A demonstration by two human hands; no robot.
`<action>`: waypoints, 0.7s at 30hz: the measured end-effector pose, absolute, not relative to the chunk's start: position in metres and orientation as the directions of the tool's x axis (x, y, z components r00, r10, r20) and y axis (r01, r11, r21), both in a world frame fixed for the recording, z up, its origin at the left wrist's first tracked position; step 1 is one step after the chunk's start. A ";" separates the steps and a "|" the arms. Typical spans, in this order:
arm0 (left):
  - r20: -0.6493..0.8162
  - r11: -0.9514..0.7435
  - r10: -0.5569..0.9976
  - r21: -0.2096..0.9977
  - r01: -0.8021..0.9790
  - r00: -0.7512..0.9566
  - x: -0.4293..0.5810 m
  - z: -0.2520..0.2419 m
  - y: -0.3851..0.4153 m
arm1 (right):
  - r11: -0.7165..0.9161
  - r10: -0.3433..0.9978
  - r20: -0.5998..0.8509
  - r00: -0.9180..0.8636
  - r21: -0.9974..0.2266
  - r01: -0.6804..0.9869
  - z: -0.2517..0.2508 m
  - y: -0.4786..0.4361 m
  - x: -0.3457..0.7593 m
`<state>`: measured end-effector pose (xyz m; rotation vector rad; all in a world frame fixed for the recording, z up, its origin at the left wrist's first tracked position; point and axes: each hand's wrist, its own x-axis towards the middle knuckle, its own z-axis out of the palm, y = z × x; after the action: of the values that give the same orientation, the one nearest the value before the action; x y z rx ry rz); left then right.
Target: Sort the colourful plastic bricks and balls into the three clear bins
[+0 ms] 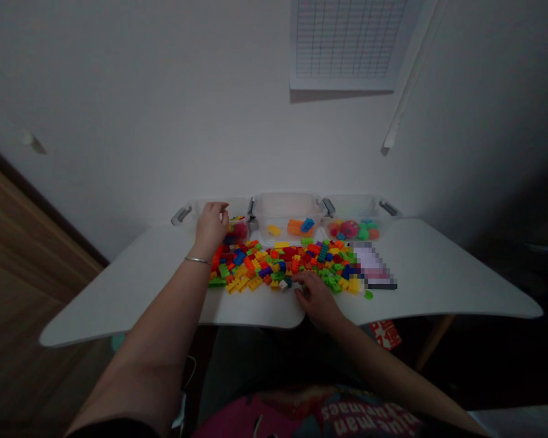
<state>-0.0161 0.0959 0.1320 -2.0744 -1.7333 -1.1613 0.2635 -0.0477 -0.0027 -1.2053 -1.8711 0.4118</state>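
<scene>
A heap of small plastic building bricks [283, 263] in red, orange, yellow, green and blue lies on the white table [128, 286]. My left hand [211, 225], a thin bangle on its wrist, reaches over the left clear bin [196, 210] with fingers curled; what they hold, if anything, is hidden. My right hand [317, 295] rests at the near edge of the heap, fingers bent down onto the bricks beside a white brick [283, 284].
Three clear bins stand in a row against the wall: the left with red pieces, the middle bin [287, 204] with orange, yellow and blue ones, the right bin [354, 207] with rounded coloured pieces. A blurred flat item [373, 267] lies right of the heap. A wooden door is at left.
</scene>
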 end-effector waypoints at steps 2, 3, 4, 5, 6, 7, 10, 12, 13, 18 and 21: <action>0.587 -0.237 0.808 0.250 0.939 0.047 -0.014 0.127 0.097 | 0.481 0.862 0.475 -0.179 -0.653 0.585 -0.003 -0.048 0.264; 0.544 -0.214 0.836 0.203 0.956 0.072 -0.013 0.123 0.098 | 0.480 0.862 0.473 -0.181 -0.652 0.587 -0.003 -0.048 0.264; 0.503 -0.199 0.858 0.147 0.969 0.100 -0.012 0.120 0.098 | 0.481 0.862 0.473 -0.182 -0.651 0.588 -0.003 -0.048 0.264; 0.471 -0.192 0.872 0.088 0.977 0.129 -0.010 0.116 0.099 | 0.482 0.861 0.474 -0.184 -0.649 0.588 -0.003 -0.047 0.264; 0.455 -0.191 0.877 0.035 0.981 0.155 -0.009 0.112 0.099 | 0.485 0.860 0.475 -0.187 -0.647 0.588 -0.003 -0.047 0.264; 0.456 -0.191 0.873 -0.004 0.982 0.172 -0.008 0.108 0.098 | 0.488 0.859 0.476 -0.190 -0.645 0.588 -0.003 -0.047 0.265; 0.516 -0.177 0.841 -0.026 0.984 0.165 -0.006 0.098 0.097 | 0.489 0.859 0.474 -0.196 -0.644 0.589 -0.003 -0.046 0.265; 0.544 -0.177 0.825 -0.010 0.984 0.154 -0.006 0.092 0.096 | 0.484 0.862 0.469 -0.193 -0.647 0.589 -0.003 -0.045 0.266; 0.552 -0.180 0.820 -0.002 0.984 0.151 -0.006 0.090 0.096 | 0.483 0.862 0.468 -0.192 -0.648 0.589 -0.003 -0.045 0.266; 0.554 -0.187 0.821 0.039 0.982 0.134 -0.008 0.082 0.099 | 0.483 0.863 0.469 -0.188 -0.657 0.579 -0.005 -0.044 0.266; 0.531 -0.188 0.837 0.048 0.981 0.135 -0.009 0.083 0.099 | 0.484 0.861 0.475 -0.181 -0.659 0.576 -0.005 -0.044 0.266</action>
<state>-0.0090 0.0995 0.0834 -2.1059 -1.7649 -0.6514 0.2664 -0.0436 -0.0055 -1.1985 -1.8754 0.4207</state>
